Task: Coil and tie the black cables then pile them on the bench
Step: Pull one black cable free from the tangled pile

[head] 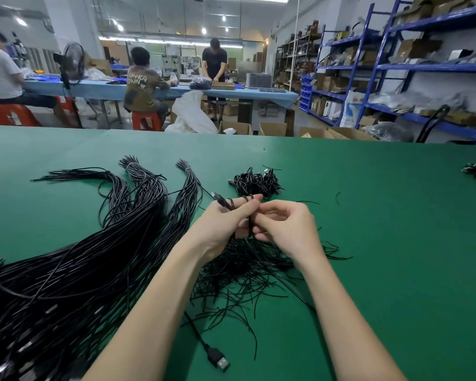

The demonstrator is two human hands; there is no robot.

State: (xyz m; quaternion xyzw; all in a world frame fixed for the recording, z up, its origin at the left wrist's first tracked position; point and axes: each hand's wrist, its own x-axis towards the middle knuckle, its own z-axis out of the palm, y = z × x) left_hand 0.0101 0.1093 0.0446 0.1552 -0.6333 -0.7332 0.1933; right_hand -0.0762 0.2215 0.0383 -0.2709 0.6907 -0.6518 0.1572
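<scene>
**Supervisor:** Report hand state and cable position.

**Operator:** I see both hands meeting at frame centre over the green bench mat (pixel 368 215). My left hand (pixel 220 224) has a thin black cable (pixel 232 202) wound in loops around its fingers; the loops show as dark bands across the fingertips. One small plug end (pixel 217 198) sticks out past the fingers, pointing toward 11 o'clock. My right hand (pixel 283 224) has its fingers curled in, pinching the coil where the hands meet.

**Supervisor:** The free end?

**Operator:** A run of black cable trails toward 6 o'clock to a black USB plug with a metal shell (pixel 219 358), which lies flat on the mat, pointing toward 5 o'clock.

**Supervisor:** Surrounding stock?

**Operator:** At 9 o'clock, long bundles of uncoiled black cables (pixel 94 257) lie with their long axis running from 7 toward 1 o'clock, far ends tied. At 12 o'clock, just beyond the hands, sits a pile of coiled black cables (pixel 256 182). Under the wrists, loose thin black tie wires (pixel 245 273) lie scattered on the mat.
</scene>
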